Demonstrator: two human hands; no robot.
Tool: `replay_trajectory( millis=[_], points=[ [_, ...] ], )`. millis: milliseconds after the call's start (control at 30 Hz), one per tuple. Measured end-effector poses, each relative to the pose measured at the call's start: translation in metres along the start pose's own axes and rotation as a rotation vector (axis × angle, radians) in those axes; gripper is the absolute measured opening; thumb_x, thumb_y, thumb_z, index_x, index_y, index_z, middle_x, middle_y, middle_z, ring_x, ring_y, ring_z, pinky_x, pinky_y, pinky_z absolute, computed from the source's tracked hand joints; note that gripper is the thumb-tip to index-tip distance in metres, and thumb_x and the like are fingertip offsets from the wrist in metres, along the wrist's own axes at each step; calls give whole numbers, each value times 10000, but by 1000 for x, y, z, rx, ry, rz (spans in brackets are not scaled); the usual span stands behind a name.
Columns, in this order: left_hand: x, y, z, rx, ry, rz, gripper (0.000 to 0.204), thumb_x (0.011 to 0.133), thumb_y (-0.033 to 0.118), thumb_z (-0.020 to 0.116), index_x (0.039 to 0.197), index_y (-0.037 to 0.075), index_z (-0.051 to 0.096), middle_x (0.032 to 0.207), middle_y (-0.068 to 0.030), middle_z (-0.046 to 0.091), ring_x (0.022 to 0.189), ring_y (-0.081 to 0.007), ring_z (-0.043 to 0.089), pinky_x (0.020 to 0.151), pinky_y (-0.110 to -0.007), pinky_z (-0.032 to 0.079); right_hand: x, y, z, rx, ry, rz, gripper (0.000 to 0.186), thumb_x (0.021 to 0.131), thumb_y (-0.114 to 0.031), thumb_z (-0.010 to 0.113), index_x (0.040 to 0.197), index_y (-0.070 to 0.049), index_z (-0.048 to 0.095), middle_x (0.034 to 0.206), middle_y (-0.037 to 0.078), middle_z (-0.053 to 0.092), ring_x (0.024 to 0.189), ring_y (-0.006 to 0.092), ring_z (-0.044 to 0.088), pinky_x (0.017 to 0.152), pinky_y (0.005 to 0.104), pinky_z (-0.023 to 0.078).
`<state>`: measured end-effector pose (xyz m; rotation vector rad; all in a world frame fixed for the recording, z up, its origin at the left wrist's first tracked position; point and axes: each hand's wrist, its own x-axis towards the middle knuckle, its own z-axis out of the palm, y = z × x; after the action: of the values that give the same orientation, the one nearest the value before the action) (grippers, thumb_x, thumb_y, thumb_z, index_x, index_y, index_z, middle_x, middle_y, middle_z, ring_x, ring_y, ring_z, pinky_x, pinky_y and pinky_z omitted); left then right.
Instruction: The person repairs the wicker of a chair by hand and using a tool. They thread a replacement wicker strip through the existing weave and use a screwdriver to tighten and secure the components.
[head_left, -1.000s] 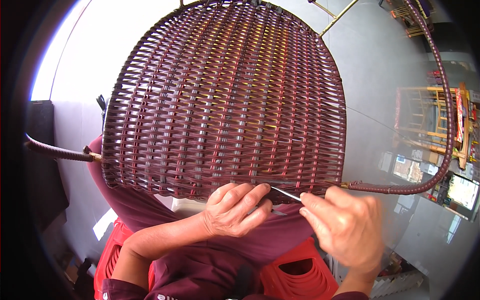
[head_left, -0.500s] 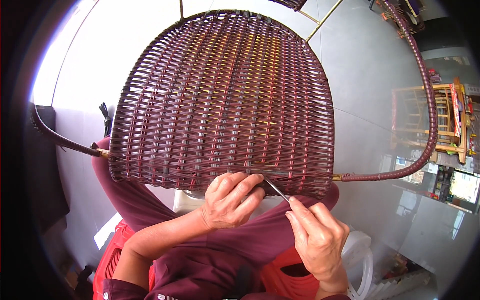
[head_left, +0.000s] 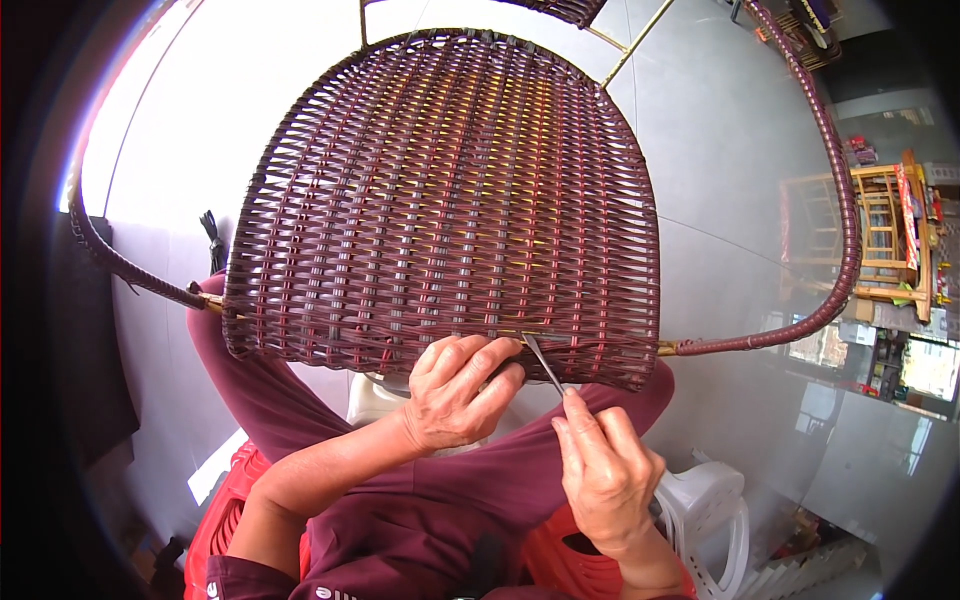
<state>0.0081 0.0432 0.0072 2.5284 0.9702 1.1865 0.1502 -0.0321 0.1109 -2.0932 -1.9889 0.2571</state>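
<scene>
A dark maroon woven wicker chair seat [head_left: 440,200] fills the middle of the view, its near edge just above my lap. My left hand [head_left: 462,388] is closed on that near edge, fingers curled against the weave. In my right hand [head_left: 612,478] is a thin metal awl-like tool [head_left: 546,364], its handle end hidden in the closed fingers. The tool slants up and left, its tip at the woven strands just right of my left fingertips. Whether the tip is under a strand, I cannot tell.
Wrapped curved arms of the chair reach out at the left [head_left: 150,278] and right [head_left: 845,200]. A red plastic seat [head_left: 225,500] is beneath me, with a white plastic stool [head_left: 705,500] at lower right. A wooden frame [head_left: 890,230] stands on the far right.
The chair has shifted slightly, its right arm now further left in view. My right hand has moved a little left, and the tool stands steeper. My left hand keeps its hold.
</scene>
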Motion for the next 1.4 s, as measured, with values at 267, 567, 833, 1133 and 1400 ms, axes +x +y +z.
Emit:
replay_trajectory(
  millis=[267, 567, 833, 1133, 1400],
  points=[
    [-1, -1, 2, 16, 19, -11, 139, 691, 136, 620, 822, 87, 616, 957, -46, 630, 785, -165, 571, 671, -291, 449, 0, 2, -8, 141, -31, 113, 291, 703, -35, 760, 988, -28, 704, 660, 75, 542, 510, 221, 562, 467, 336, 432],
    [6, 1, 7, 62, 28, -16, 111, 702, 140, 634, 806, 106, 615, 910, -11, 629, 737, -147, 549, 668, -270, 422, 38, 25, -35, 147, -195, -40, 211, 763, -132, 720, 960, -59, 699, 686, 57, 562, 505, 231, 584, 446, 331, 452],
    [1, -2, 5, 89, 21, 14, 96, 712, 159, 627, 796, 117, 609, 914, -5, 630, 705, -133, 540, 667, -249, 419, 22, 9, -22, 85, -129, -20, 251, 724, -87, 748, 969, -54, 703, 672, 56, 539, 505, 223, 558, 451, 339, 431],
    [4, -2, 4, 84, 19, 12, 83, 710, 144, 616, 788, 119, 605, 902, -4, 632, 698, -127, 543, 665, -249, 414, -6, 7, 9, 53, 24, -8, 360, 725, -121, 753, 1076, -80, 683, 674, 15, 436, 488, 149, 518, 418, 295, 434],
    [3, -1, 6, 80, 20, -12, 84, 711, 130, 603, 793, 115, 606, 899, -3, 631, 698, -126, 545, 675, -259, 412, -10, -8, 27, 63, 39, 99, 357, 759, -91, 719, 1107, -52, 649, 701, 27, 474, 500, 161, 527, 432, 302, 445]
  ],
)
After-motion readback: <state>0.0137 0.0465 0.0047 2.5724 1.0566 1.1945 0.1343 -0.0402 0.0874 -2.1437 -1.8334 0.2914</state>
